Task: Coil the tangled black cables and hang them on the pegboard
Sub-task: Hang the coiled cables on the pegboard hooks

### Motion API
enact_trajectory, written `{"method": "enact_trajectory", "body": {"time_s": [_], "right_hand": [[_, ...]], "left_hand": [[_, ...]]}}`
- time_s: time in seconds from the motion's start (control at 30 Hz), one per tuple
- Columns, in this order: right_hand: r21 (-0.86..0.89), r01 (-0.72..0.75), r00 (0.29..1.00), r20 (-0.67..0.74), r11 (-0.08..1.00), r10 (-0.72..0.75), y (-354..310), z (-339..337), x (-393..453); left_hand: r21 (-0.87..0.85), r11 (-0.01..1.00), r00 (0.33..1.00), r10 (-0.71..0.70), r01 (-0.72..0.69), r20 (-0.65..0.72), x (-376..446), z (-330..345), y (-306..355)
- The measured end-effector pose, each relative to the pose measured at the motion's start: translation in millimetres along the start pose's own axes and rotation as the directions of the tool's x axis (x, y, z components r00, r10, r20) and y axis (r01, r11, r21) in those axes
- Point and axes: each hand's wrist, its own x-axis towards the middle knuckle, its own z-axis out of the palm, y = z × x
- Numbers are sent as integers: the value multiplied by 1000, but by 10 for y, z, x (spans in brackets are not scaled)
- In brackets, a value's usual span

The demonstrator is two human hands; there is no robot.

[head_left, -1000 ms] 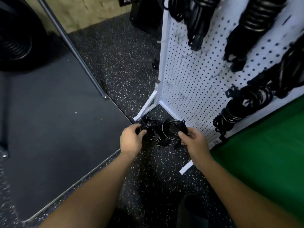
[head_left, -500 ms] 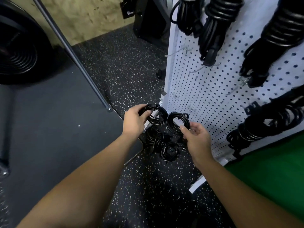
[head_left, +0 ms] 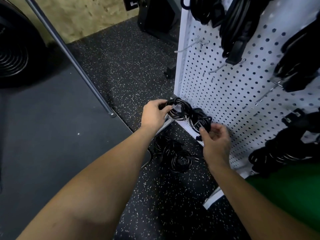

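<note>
While both bare forearms reach forward from the bottom of the view, the left hand [head_left: 153,113] curls its fingers and thumb round the left rim of a coiled black cable [head_left: 178,110], and the right hand [head_left: 215,138] pinches the lower edge of a second coil [head_left: 200,121] between thumb and fingertips. Those two coils touch each other between the hands and are held up off the ground, in front of the lower corner of the pegboard [head_left: 233,101]. Below the hands, between the two wrists, more black cables [head_left: 174,155] lie in a loose heap on the speckled floor [head_left: 121,58]. Left of the left arm spreads a dark grey mat [head_left: 52,135], with a slanted metal pole [head_left: 69,54] ending at its edge just left of the left hand. Right of the right arm is a green surface [head_left: 285,196]. Beyond the right hand the white perforated board rises, its bare hooks [head_left: 187,47] jutting out; above and right of the hand, bundled black cables [head_left: 233,28] hang from it, and another bundle [head_left: 280,153] hangs low, just right of the right hand. Farthest off, past the left hand, stands a tan wall [head_left: 90,14].
</note>
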Motion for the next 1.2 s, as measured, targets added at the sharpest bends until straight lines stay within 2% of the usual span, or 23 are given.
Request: {"method": "enact_trajectory", "body": {"time_s": [0.17,0.27,0.4,0.53,0.57,0.63,0.7,0.77,1.03,1.1,1.2], "right_hand": [[-25,6,998,-65,1000,-8,44,-59,-99],[-105,8,996,-83,994,-17,157,-180,-262],[-312,67,983,181,948,-10,441,-267,-469],[-503,252,911,410,827,-28,775,-216,-389],[-530,270,892,452,804,-2,820,-181,-342],[-574,215,861,493,790,124,874,-91,-243],[-604,92,830,486,792,273,931,1,-166],[-616,34,812,476,787,337,975,66,-132],[-568,11,896,371,823,244,932,9,-299],[-534,-16,909,345,846,235,828,-63,-416],[-456,-55,923,316,888,219,542,-173,-631]], "left_hand": [[17,1000,1000,0,-1,16,-73,-33,-4],[118,990,997,-76,75,7,-230,-112,-105],[93,981,986,-166,168,-29,-792,-65,-406],[158,952,964,-265,261,5,-1495,286,-681],[188,939,954,-299,289,30,-1631,382,-727],[247,905,925,-373,346,70,-1796,559,-800],[273,879,905,-421,392,57,-1869,691,-823],[262,872,896,-441,413,53,-1887,776,-808],[57,834,828,-551,548,101,-1917,844,-877],[-18,845,840,-528,534,121,-1980,771,-857],[-126,886,893,-434,447,120,-2024,551,-754]]}}
